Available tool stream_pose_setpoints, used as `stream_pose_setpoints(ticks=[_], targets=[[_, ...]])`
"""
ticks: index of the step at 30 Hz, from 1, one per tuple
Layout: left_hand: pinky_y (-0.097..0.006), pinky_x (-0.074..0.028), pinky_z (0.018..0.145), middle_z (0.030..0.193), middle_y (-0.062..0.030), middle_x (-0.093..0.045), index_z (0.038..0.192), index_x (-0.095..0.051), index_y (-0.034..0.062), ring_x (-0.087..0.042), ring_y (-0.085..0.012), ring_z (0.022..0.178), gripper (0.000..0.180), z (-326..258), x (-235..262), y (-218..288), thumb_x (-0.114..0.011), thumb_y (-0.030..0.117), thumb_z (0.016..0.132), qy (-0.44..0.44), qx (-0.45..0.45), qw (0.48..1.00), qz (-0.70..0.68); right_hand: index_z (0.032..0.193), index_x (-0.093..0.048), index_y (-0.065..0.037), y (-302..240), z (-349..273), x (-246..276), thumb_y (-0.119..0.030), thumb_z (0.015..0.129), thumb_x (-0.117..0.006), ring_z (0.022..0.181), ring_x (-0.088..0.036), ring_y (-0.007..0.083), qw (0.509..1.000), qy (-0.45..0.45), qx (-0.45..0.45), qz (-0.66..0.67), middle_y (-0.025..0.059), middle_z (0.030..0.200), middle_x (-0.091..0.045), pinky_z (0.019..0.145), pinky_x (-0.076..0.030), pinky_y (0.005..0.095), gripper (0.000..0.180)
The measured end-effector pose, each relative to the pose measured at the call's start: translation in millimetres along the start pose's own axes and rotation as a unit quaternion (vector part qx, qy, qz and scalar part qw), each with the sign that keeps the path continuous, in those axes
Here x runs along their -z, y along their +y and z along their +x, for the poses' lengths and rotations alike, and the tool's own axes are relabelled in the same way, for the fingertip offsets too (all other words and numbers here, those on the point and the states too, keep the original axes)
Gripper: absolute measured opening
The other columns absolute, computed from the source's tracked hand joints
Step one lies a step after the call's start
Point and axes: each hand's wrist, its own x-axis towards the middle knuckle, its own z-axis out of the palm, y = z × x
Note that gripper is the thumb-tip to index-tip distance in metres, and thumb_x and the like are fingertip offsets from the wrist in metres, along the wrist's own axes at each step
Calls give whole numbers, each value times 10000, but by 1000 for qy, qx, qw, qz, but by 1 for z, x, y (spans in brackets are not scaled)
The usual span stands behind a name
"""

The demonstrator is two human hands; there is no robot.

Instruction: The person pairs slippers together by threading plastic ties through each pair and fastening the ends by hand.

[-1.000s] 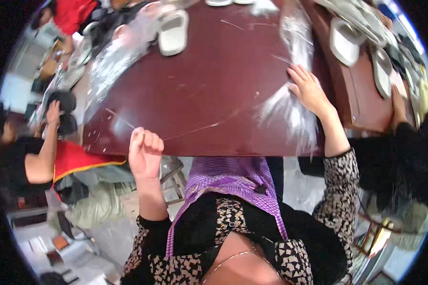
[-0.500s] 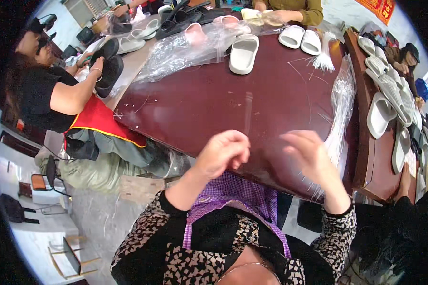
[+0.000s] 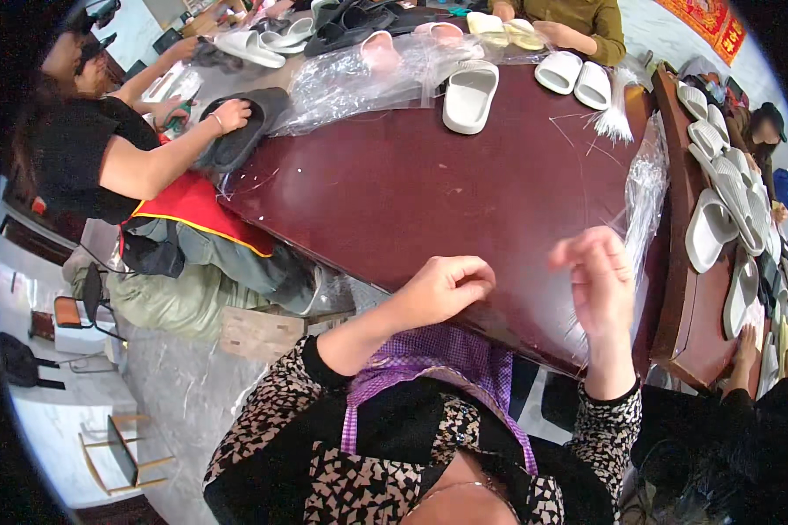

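A glossy dark red-brown wooden desk (image 3: 368,192) is taking up the middle of the room, with everything else gathering around it. Past its right edge, a red-brown wooden side stand (image 3: 696,341) is carrying a heap of white ridged slide sandals (image 3: 735,197). By the desk's left corner, a co-worker in a black short-sleeved top (image 3: 70,175) is handling a dark slide sandal (image 3: 235,150). At the desk's near edge, the person I am watching is wearing a purple checked apron (image 3: 438,359).

Toward the desk's far left, a wrinkled clear plastic sheet (image 3: 341,92) is lying, with a pink slide sandal (image 3: 379,54) showing through or beside it. Along the desk's right edge, a long crinkled strip of clear plastic (image 3: 646,188) is stretching, close beyond the right hand (image 3: 601,284).

That hand is hovering over the desk's near right part, fingers half bending and blurring; I am not managing to tell whether its grip is holding anything. The left hand (image 3: 442,289) is hanging over the near edge, its grip curling with thumb close to fingers; whether something thin is sitting between them, I cannot tell.

At the desk's far side, a single white slide sandal (image 3: 470,101) is resting, and right of centre there, a bundle of thin white strands (image 3: 617,122) is fanning out.
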Motion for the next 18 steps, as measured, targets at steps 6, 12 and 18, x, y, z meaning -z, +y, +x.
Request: stream_pose_setpoints(ticks=[6,12,18], targets=[[-282,-450,618,759,-77,-596,866,-605,-5,-573,-168,681,73,-16,33,-3,-579,47,821,69,-77,976,194,900,-514,-52,-18,-1,29,-173,931,-503,530,-433,123,994,58,85,37,1,611,-451,568,-402,261,126],[-307,-455,652,787,-110,-595,833,-600,-7,-584,-218,721,55,-28,61,-4,-590,32,796,153,-89,945,275,888,-511,-52,-11,3,55,-202,935,-499,483,-346,94,992,69,105,18,-28,558,-341,486,-325,239,157],[-341,-457,680,784,-119,-587,815,-590,-6,-576,-269,764,49,-29,72,-10,-595,24,777,206,-126,896,373,877,-514,-53,25,11,70,-199,936,-498,449,-311,75,996,77,43,18,-38,540,-328,429,-279,225,158]])
